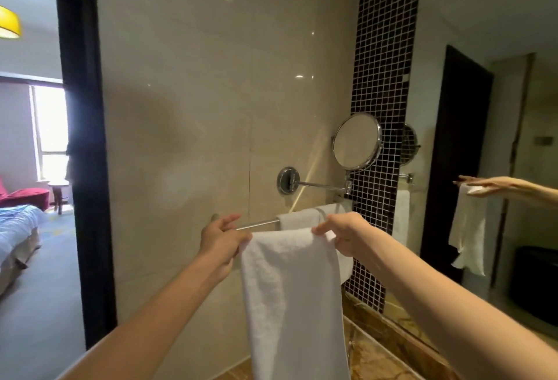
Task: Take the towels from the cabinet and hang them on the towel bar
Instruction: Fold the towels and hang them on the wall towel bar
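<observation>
A white towel (290,289) hangs down in front of me, held by its top edge. My left hand (222,239) pinches its upper left corner and my right hand (341,233) pinches its upper right corner. Both hands are just in front of the chrome towel bar (259,224) on the beige tiled wall. A second white towel (305,215) is draped over the right part of the bar, behind the held one. The cabinet is not in view.
A round chrome mirror (357,141) on a swing arm (320,185) sticks out above the bar. A dark mosaic strip (383,77) and a wall mirror (483,168) stand to the right. A stone counter (377,358) lies below. An open doorway (30,198) on the left shows a bedroom.
</observation>
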